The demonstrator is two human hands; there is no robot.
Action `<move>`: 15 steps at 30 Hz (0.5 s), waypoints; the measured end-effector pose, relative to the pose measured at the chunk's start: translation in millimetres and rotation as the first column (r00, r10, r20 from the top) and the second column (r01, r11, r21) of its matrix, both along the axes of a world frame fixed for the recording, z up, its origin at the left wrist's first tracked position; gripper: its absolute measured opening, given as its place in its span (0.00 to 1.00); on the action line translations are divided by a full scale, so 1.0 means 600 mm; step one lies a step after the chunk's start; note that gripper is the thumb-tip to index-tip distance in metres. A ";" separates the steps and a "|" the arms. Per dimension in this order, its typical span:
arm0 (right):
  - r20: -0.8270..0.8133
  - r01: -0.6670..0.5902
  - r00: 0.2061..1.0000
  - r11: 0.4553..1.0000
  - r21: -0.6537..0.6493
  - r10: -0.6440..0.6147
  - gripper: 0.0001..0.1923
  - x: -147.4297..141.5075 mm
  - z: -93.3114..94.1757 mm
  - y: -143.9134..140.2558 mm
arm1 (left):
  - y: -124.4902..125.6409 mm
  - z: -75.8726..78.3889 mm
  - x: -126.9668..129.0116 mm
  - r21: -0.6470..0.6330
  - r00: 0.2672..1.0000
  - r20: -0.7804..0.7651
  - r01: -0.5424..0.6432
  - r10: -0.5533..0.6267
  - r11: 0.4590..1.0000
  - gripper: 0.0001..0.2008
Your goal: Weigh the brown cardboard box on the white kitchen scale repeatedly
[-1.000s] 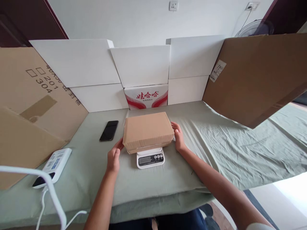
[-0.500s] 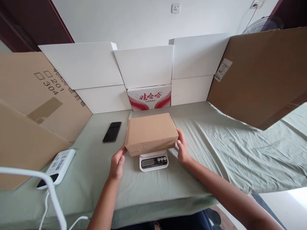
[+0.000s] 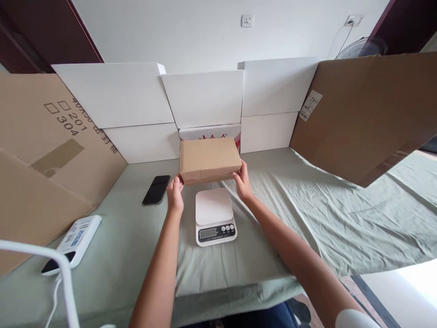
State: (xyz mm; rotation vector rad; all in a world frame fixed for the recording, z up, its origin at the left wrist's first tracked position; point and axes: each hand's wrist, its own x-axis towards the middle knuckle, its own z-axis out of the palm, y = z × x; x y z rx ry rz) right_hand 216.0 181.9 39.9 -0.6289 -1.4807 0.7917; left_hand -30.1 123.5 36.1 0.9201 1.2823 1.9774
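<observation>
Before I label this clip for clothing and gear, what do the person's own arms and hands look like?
Both forearms are bare, with no gloves, watch, rings or cables visible. The left hand and its arm show no sleeve at all in view. Behind the right hand, at the bottom right edge, a bit of white short sleeve covers the upper arm. No markings show.
</observation>
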 end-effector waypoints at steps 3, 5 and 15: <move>-0.014 0.021 1.000 0.999 -0.038 -0.021 0.33 -0.012 -0.042 0.027 | 0.025 -0.038 0.003 -0.039 0.999 0.042 0.020 -0.019 0.999 0.27; 0.005 0.038 0.999 0.997 -0.064 -0.038 0.33 -0.015 -0.060 0.029 | 0.030 -0.057 0.003 -0.062 0.998 0.059 0.027 -0.024 0.998 0.25; 0.071 0.074 0.996 0.975 -0.208 -0.060 0.30 -0.017 -0.054 0.023 | 0.037 -0.073 0.002 -0.153 0.993 0.119 0.037 -0.019 0.988 0.23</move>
